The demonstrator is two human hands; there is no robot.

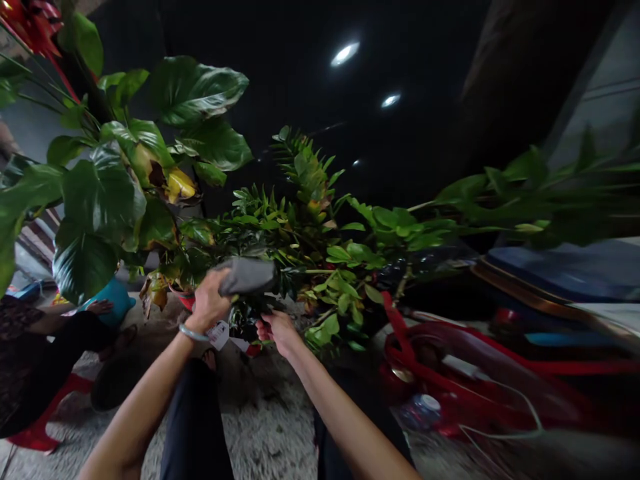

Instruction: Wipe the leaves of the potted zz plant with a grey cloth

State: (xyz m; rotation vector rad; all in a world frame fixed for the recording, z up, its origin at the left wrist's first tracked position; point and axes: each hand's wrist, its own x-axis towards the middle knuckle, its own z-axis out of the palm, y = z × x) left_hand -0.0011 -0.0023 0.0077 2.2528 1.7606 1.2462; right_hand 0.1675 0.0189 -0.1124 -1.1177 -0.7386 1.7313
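Observation:
A grey cloth [249, 276] is bunched in my left hand [210, 298], which wears a pale bangle and is closed on it. The cloth lies against the dark green foliage in front of me. Lower and to the right, my right hand [281, 331] is closed, its fingers pinching a dark-leaved plant [244, 319] just under the cloth; the exact part gripped is hard to see. A white printed tag [219, 335] hangs beside my left wrist. Behind the hands rises a plant with many small leaflets [303, 173].
Large-leaved foliage [100, 193] crowds the left. A red basket [400, 333] with a white cable and a plastic bottle [423, 410] stands at right. At far left, another person's hand [100, 307] rests by a blue container [116, 300]. A dark basin [117, 383] sits on the floor.

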